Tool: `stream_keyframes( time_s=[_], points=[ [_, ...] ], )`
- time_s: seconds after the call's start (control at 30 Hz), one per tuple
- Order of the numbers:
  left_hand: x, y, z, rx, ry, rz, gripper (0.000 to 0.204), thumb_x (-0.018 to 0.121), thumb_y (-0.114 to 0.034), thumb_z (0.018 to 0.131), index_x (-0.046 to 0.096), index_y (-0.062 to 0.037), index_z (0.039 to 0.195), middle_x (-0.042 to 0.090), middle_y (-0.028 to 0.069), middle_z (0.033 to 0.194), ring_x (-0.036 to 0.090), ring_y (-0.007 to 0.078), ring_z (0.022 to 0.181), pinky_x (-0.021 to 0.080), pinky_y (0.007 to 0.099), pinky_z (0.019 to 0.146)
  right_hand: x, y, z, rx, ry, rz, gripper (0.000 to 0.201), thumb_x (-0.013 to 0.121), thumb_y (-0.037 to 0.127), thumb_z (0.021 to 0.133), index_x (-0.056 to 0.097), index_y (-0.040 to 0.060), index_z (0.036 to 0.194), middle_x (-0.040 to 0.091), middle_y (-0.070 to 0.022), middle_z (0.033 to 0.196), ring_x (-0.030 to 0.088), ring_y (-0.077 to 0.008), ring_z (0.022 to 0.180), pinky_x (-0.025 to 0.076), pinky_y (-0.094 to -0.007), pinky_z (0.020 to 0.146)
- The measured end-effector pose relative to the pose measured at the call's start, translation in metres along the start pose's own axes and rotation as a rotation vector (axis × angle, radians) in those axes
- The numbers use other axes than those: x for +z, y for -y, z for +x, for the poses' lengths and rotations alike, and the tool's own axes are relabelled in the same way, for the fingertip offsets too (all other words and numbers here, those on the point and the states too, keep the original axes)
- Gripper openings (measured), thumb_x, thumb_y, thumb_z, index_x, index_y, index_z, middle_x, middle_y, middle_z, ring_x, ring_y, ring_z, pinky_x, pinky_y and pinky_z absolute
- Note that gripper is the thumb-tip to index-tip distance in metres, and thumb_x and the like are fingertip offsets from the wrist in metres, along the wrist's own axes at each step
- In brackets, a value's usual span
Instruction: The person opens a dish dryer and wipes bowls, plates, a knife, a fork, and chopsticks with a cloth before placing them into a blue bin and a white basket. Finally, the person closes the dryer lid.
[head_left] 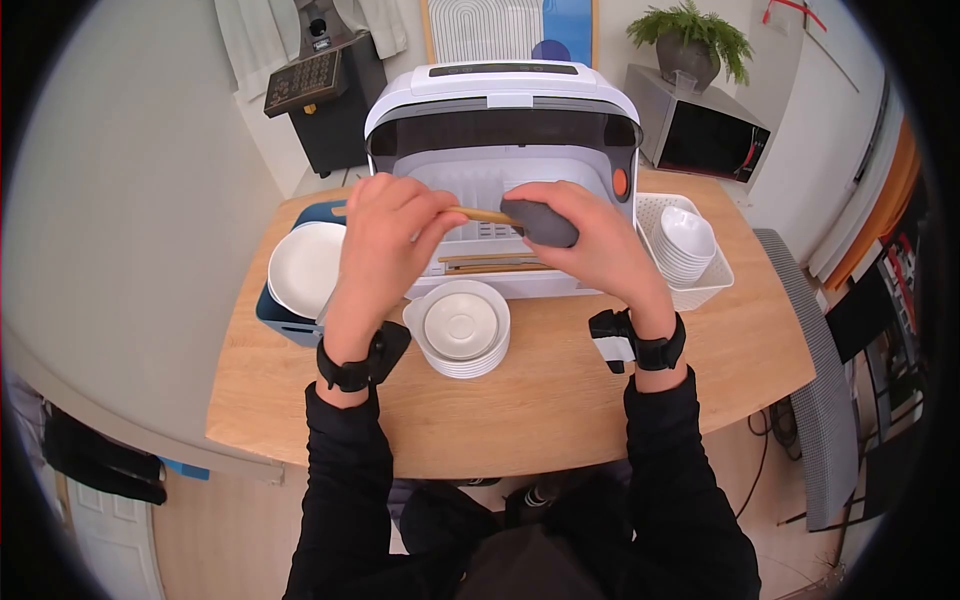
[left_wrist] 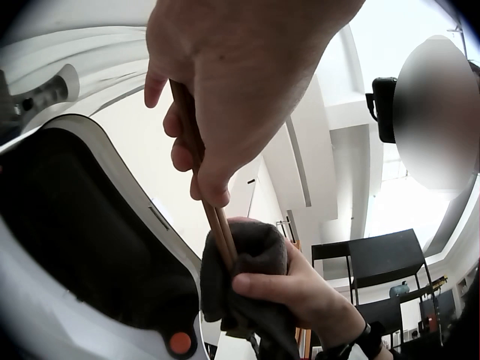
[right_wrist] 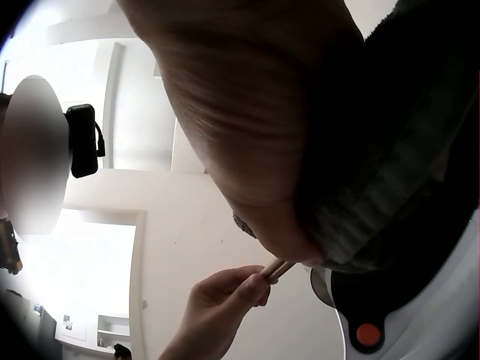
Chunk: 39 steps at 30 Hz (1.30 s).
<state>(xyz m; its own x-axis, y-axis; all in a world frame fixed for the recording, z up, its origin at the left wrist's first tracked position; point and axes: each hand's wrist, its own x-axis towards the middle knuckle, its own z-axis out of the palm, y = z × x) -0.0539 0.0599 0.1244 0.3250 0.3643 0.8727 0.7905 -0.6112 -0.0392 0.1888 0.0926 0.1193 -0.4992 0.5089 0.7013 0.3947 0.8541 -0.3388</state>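
My left hand (head_left: 390, 235) grips a pair of wooden chopsticks (head_left: 482, 214) above the front of a white cabinet (head_left: 420, 285) whose dark-windowed lid is raised. In my right hand (head_left: 600, 245) is a dark grey cloth (head_left: 543, 222), folded around the far end of the chopsticks. The left wrist view shows the two chopsticks (left_wrist: 220, 232) side by side, their ends hidden in the cloth (left_wrist: 259, 259). Seen from the right wrist, the cloth (right_wrist: 382, 172) fills much of the picture. More chopsticks (head_left: 490, 265) lie along the cabinet's front inside.
Close in front of the cabinet stands a stack of white bowls (head_left: 461, 330). White plates (head_left: 305, 268) rest in a blue bin (head_left: 290, 328) on the left. At right, a white basket (head_left: 712, 284) holds stacked small bowls (head_left: 684, 245). A microwave (head_left: 710, 135) stands behind.
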Motion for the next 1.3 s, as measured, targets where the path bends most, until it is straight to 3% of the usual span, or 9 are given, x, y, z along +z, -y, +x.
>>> stream_keyframes(
  time_s=[0.27,0.47,0.57,0.7,0.8,0.87,1.0,1.1,1.3],
  points=[
    [-0.008,0.013,-0.001,-0.080,0.040,-0.036,0.014,0.078,-0.013,0.077,0.072,-0.0058,0.088,0.063,0.0057,0.076,0.054,0.0240,0.076,0.043,0.0356,0.070,-0.026,-0.009,-0.003,0.112,0.069,0.026,0.040,0.068,0.005,0.079,0.062,0.0121,0.118,0.066,-0.0091,0.114,0.063,-0.0301,0.105,0.050,-0.0361,0.089],
    [-0.014,0.020,-0.004,-0.146,-0.040,0.055,0.012,0.077,-0.015,0.079,0.072,-0.0059,0.086,0.060,0.0046,0.072,0.052,0.0234,0.072,0.042,0.0349,0.067,-0.053,-0.031,-0.018,0.341,-0.134,-0.147,0.046,0.072,0.009,0.078,0.060,0.0121,0.122,0.066,-0.0095,0.114,0.064,-0.0298,0.102,0.050,-0.0352,0.087],
    [-0.010,0.013,-0.003,-0.329,-0.167,0.019,0.012,0.075,-0.014,0.082,0.071,-0.0046,0.089,0.061,0.0059,0.073,0.053,0.0228,0.071,0.042,0.0340,0.065,-0.048,-0.039,-0.015,0.386,-0.325,-0.027,0.048,0.073,0.012,0.081,0.058,0.0090,0.126,0.067,-0.0096,0.113,0.065,-0.0248,0.100,0.051,-0.0333,0.086],
    [0.004,0.002,-0.006,-0.431,-0.175,-0.182,0.012,0.070,-0.014,0.088,0.070,-0.0032,0.093,0.061,0.0078,0.074,0.052,0.0228,0.068,0.042,0.0332,0.063,-0.018,-0.028,0.002,0.551,-0.413,0.737,0.053,0.075,0.023,0.088,0.052,0.0005,0.130,0.064,-0.0104,0.115,0.064,-0.0153,0.100,0.053,-0.0282,0.084],
    [0.014,-0.010,-0.006,-0.426,-0.075,-0.251,0.013,0.065,-0.013,0.092,0.068,-0.0024,0.099,0.060,0.0107,0.074,0.053,0.0254,0.068,0.043,0.0339,0.063,0.012,-0.025,0.010,0.595,-0.302,1.225,0.049,0.071,0.024,0.092,0.051,0.0011,0.129,0.064,-0.0092,0.112,0.064,-0.0143,0.099,0.055,-0.0287,0.083],
    [0.026,-0.015,-0.011,-0.438,-0.009,-0.288,0.017,0.064,-0.013,0.093,0.067,-0.0005,0.105,0.065,0.0117,0.081,0.058,0.0210,0.069,0.046,0.0302,0.065,0.030,-0.021,0.012,0.650,-0.285,1.444,0.044,0.070,0.020,0.093,0.050,0.0023,0.129,0.064,-0.0080,0.112,0.065,-0.0141,0.097,0.056,-0.0295,0.081],
    [0.039,-0.026,-0.017,-0.478,0.153,-0.357,0.020,0.060,-0.010,0.095,0.065,0.0012,0.112,0.068,0.0139,0.083,0.064,0.0201,0.069,0.049,0.0307,0.063,0.050,-0.002,0.013,0.603,-0.374,1.302,0.049,0.073,0.013,0.089,0.048,0.0026,0.131,0.064,-0.0075,0.109,0.066,-0.0140,0.095,0.056,-0.0285,0.080],
    [0.040,-0.033,-0.017,-0.517,0.156,-0.454,0.017,0.060,-0.012,0.093,0.066,-0.0025,0.105,0.065,0.0189,0.080,0.064,0.0365,0.072,0.048,0.0415,0.063,0.048,0.000,0.013,0.574,-0.371,1.256,0.053,0.073,0.012,0.088,0.047,0.0023,0.133,0.064,-0.0069,0.107,0.066,-0.0139,0.092,0.057,-0.0293,0.078],
    [0.039,-0.040,-0.017,-0.404,0.224,-0.438,0.015,0.062,-0.012,0.091,0.067,-0.0041,0.102,0.067,0.0158,0.078,0.065,0.0345,0.070,0.049,0.0398,0.061,0.042,0.000,0.012,0.495,-0.399,1.047,0.050,0.073,0.008,0.085,0.051,-0.0004,0.129,0.066,-0.0078,0.106,0.067,-0.0164,0.094,0.056,-0.0299,0.076]
  ],
)
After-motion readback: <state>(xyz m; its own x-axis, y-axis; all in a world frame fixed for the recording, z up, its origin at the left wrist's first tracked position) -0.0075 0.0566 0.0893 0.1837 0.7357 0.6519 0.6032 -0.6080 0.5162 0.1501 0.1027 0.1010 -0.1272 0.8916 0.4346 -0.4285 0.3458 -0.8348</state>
